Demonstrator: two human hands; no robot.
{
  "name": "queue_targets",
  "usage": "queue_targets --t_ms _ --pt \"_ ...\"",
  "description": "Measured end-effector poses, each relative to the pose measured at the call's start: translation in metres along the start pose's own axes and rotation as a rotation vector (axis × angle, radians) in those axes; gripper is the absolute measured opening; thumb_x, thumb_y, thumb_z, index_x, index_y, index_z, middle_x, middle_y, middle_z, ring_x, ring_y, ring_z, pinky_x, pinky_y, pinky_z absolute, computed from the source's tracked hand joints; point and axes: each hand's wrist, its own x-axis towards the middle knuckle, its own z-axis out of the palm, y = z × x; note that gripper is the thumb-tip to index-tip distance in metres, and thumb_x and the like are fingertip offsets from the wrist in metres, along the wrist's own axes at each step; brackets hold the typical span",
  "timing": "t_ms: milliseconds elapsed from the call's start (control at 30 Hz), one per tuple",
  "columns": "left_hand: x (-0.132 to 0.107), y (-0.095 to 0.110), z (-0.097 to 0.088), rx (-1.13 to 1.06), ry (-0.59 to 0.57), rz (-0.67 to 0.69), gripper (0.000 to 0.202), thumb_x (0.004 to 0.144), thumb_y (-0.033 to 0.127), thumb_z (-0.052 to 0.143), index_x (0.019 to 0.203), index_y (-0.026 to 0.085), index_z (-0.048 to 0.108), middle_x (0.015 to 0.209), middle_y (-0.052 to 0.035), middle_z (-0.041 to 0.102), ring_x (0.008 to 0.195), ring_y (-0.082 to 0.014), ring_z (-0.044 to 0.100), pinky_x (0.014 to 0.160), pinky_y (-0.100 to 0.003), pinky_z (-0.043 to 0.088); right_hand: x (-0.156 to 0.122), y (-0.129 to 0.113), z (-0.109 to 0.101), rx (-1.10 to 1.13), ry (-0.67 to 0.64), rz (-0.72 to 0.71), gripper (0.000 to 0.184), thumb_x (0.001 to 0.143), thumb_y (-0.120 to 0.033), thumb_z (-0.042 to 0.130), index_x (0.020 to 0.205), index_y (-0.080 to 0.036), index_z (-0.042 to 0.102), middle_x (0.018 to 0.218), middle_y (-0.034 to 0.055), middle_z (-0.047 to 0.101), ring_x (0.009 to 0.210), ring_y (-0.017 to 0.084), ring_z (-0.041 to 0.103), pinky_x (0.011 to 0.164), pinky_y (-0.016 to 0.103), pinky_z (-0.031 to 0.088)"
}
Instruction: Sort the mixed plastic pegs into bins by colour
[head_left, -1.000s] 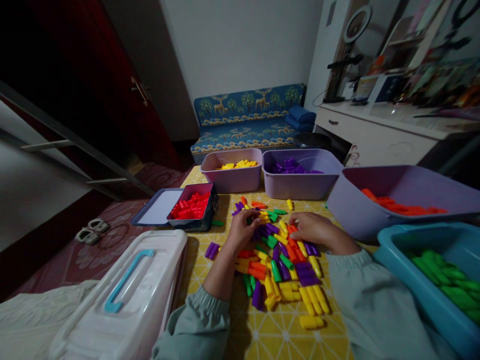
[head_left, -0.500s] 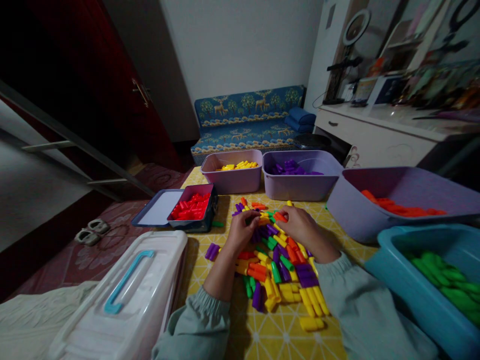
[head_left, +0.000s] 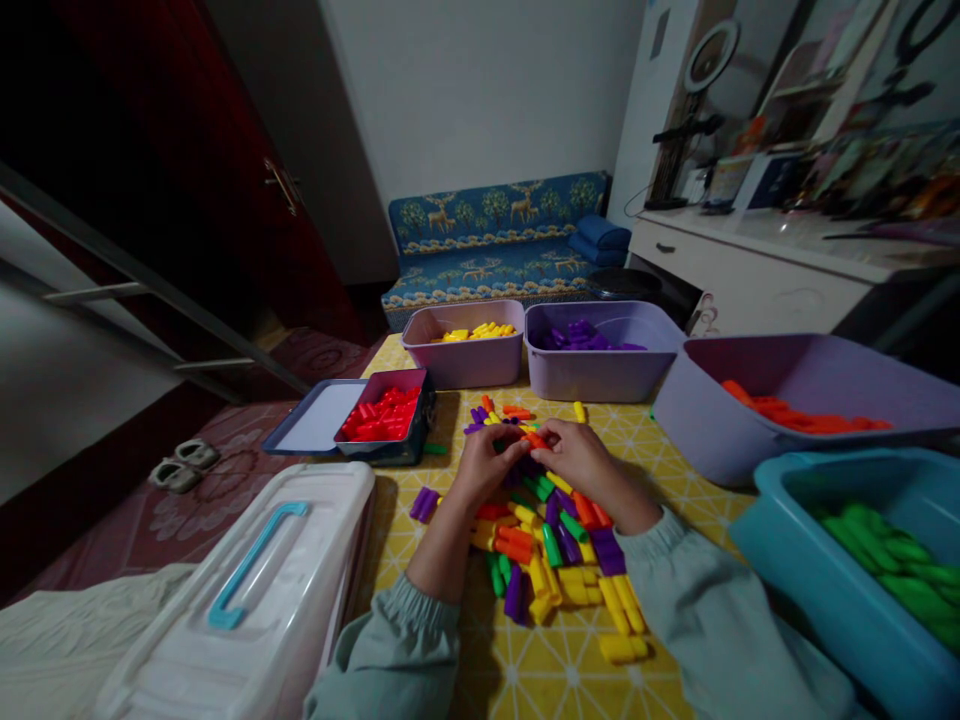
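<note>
Above the far part of a mixed pile, my left hand (head_left: pixel 487 462) and my right hand (head_left: pixel 579 456) meet fingertip to fingertip. An orange plastic building piece (head_left: pixel 534 440) shows between them, pinched by my right hand and gripped from the other side by my left fingers. Under and in front of the hands lie many small tube-shaped pieces, among them a green piece (head_left: pixel 551 545), a purple piece (head_left: pixel 515 594) and yellow pieces (head_left: pixel 624 604). Some of the pile is hidden beneath my hands.
Behind the pile stand a bin of yellow pieces (head_left: pixel 472 368) and a bin of purple pieces (head_left: pixel 600 375). Rightward are an orange-piece bin (head_left: pixel 720 430) and a blue green-piece tub (head_left: pixel 832 560). An open tin of red pieces (head_left: pixel 409 448) and a lidded clear box (head_left: pixel 300 530) stand left.
My right hand has moved left with the orange piece and now meets my left hand. A yellow piece behind the right hand shows more fully.
</note>
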Motion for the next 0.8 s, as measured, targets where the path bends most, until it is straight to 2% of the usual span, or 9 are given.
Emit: queue_targets --t_ms 133,233,367,433,500,600,700,800 --pt "0.0 0.001 0.0 0.018 0.007 0.008 0.018 0.08 0.03 0.068 0.091 0.016 0.073 0.091 -0.0071 0.076 0.085 -0.0203 0.07 0.08 -0.029 0.053 -0.003 -0.005 -0.006 -0.081 -0.023 0.013 0.012 0.074 -0.029 0.066 0.08 -0.019 0.067 0.067 0.0011 0.067 0.061 0.014 0.059 0.057 0.023 0.038" --pt "0.0 0.0 0.0 0.04 0.015 -0.008 0.016 0.08 0.027 0.068 0.09 0.016 0.074 0.091 -0.0072 0.076 0.087 -0.0207 0.07 0.081 -0.03 0.053 -0.005 -0.011 -0.012 -0.135 -0.058 0.083 0.016 0.076 -0.034 0.064 0.078 -0.02 0.069 0.064 0.0013 0.066 0.06 0.014 0.058 0.054 0.024 0.034" --pt "0.001 -0.003 0.001 0.047 0.016 -0.015 0.017 0.08 0.026 0.068 0.092 0.015 0.073 0.094 -0.0079 0.076 0.088 -0.0208 0.069 0.082 -0.031 0.052 -0.005 -0.012 -0.021 -0.186 -0.093 0.123 0.013 0.073 -0.031 0.064 0.072 -0.02 0.069 0.063 0.0019 0.064 0.06 0.014 0.056 0.053 0.024 0.032" --pt "0.001 -0.003 0.0 0.048 0.017 -0.01 0.017 0.08 0.026 0.067 0.092 0.015 0.073 0.094 -0.008 0.076 0.087 -0.0206 0.069 0.081 -0.031 0.052 -0.004 -0.009 -0.024 -0.125 -0.103 0.12 0.01 0.071 -0.029 0.064 0.068 -0.019 0.068 0.057 0.0003 0.06 0.055 0.013 0.053 0.051 0.023 0.03" --pt "0.001 -0.001 0.0 0.054 0.018 -0.005 0.015 0.08 0.025 0.067 0.091 0.016 0.073 0.093 -0.0075 0.076 0.087 -0.0203 0.07 0.081 -0.03 0.053 -0.003 -0.006 -0.027 0.042 -0.077 0.128 0.011 0.07 -0.029 0.064 0.068 -0.018 0.065 0.052 -0.0016 0.057 0.05 0.012 0.05 0.047 0.022 0.03" --pt "0.001 0.002 -0.001 0.063 0.025 -0.006 0.013 0.08 0.022 0.066 0.09 0.017 0.073 0.092 -0.0066 0.076 0.087 -0.0201 0.07 0.081 -0.03 0.053 -0.002 -0.007 -0.038 0.437 0.107 0.147 0.02 0.072 -0.036 0.065 0.075 -0.016 0.063 0.053 -0.0026 0.058 0.046 0.009 0.047 0.043 0.02 0.031" --pt "0.0 0.003 -0.001 0.078 0.034 -0.012 0.014 0.08 0.022 0.066 0.091 0.017 0.073 0.092 -0.0065 0.076 0.087 -0.0202 0.07 0.081 -0.031 0.054 -0.003 -0.013 -0.058 0.803 0.458 0.111 0.026 0.073 -0.04 0.068 0.081 -0.016 0.063 0.057 -0.0033 0.059 0.045 0.007 0.047 0.043 0.017 0.035" --pt "0.0 0.004 0.0 0.083 0.034 -0.014 0.014 0.08 0.021 0.066 0.091 0.017 0.073 0.092 -0.0067 0.075 0.087 -0.0204 0.07 0.081 -0.031 0.054 -0.003 -0.02 -0.08 1.115 0.775 0.049 0.019 0.078 -0.033 0.066 0.078 -0.015 0.061 0.06 -0.0037 0.058 0.048 0.006 0.049 0.046 0.016 0.04"
